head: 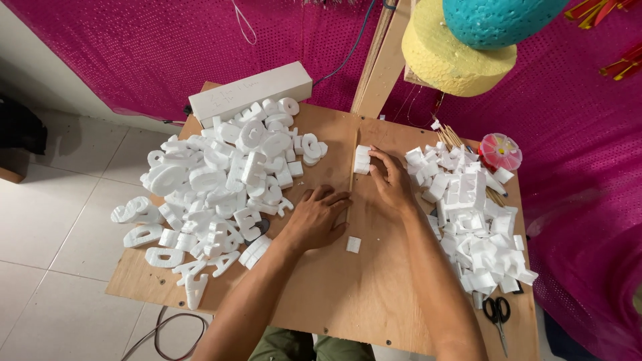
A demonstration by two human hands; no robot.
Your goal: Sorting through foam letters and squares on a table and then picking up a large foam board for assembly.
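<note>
My right hand [391,184] rests on a small white foam block [362,160] and presses it against a thin upright wooden strip [352,164] on the wooden board [334,294]. My left hand [317,217] lies flat on the board just left of the strip, fingers spread toward its base. A small foam offcut [353,245] lies on the board below both hands. A big heap of cut white foam letters [221,184] covers the left half of the board.
A pile of foam scraps [471,220] fills the right side, with scissors [497,314] near the front right corner. A long white foam bar [251,93] lies at the back. Bamboo sticks [455,137], a pink round container [500,151], and yellow and teal foam shapes [461,47] are at the back right.
</note>
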